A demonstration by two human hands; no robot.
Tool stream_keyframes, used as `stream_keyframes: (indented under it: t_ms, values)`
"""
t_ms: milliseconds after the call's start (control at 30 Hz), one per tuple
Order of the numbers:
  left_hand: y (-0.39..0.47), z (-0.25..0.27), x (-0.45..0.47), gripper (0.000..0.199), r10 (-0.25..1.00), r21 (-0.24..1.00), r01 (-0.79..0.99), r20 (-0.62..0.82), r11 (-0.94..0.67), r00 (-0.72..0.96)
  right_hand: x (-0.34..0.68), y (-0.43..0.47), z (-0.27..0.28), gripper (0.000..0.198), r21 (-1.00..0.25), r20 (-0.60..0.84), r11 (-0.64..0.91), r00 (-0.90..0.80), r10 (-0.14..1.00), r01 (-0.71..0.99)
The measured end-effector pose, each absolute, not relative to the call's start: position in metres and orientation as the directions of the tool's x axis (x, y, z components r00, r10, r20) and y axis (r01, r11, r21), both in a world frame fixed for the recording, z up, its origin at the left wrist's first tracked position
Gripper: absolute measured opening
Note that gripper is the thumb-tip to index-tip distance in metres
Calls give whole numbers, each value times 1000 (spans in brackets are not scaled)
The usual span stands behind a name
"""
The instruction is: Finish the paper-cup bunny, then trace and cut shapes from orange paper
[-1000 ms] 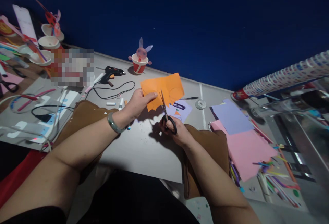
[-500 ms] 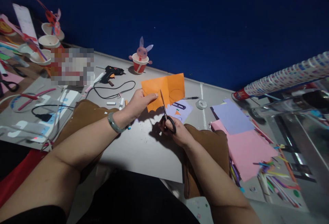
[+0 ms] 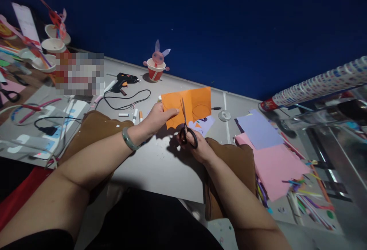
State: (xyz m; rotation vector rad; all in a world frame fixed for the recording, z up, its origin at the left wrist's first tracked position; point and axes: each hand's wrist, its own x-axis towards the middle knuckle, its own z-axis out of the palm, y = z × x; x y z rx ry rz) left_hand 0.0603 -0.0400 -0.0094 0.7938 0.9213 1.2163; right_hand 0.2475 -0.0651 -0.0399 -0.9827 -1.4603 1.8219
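Note:
My left hand [image 3: 157, 120] grips the left side of a sheet of orange paper [image 3: 196, 99], thumb on top and the other fingers hidden beneath. Pencil-like curves are drawn on the paper, and its lower edge is cut in scallops. A crease runs down its middle. Black-handled scissors [image 3: 190, 137] sit in my right hand [image 3: 200, 148], with the blades pointing up at the paper's lower edge near the crease. Below the orange sheet lie purple paper [image 3: 208, 124] and a small orange scrap.
A glue gun [image 3: 122, 81] with a looped cord and a paper-cup rabbit [image 3: 155, 69] stand behind. Markers [image 3: 124, 115] lie left; a tape roll [image 3: 224, 116], purple sheet [image 3: 259, 131], pink paper [image 3: 282, 169] and a long stack of cups [image 3: 318, 80] are right. A power strip [image 3: 61, 127] sits far left.
The orange paper has shifted slightly right and down with my left hand, and tilts differently, showing more of the drawn oval. The scissors have moved a little right.

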Motion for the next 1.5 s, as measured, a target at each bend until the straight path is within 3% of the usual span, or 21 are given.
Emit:
stream_keyframes:
  t_ms: [367,667,1500]
  values:
    - [-39,-8,61,15,978,881,-426,-161,203,135,250,-64,-46,66,-959,-255,-283,-509,822,22]
    - [-42,-12,62,10,982,905,-385,-145,183,125,248,-65,-39,60,-972,-192,-233,-530,826,-10]
    - [-44,-15,64,15,963,925,-300,-176,233,206,250,-63,-49,61,-977,-191,-211,-476,858,11]
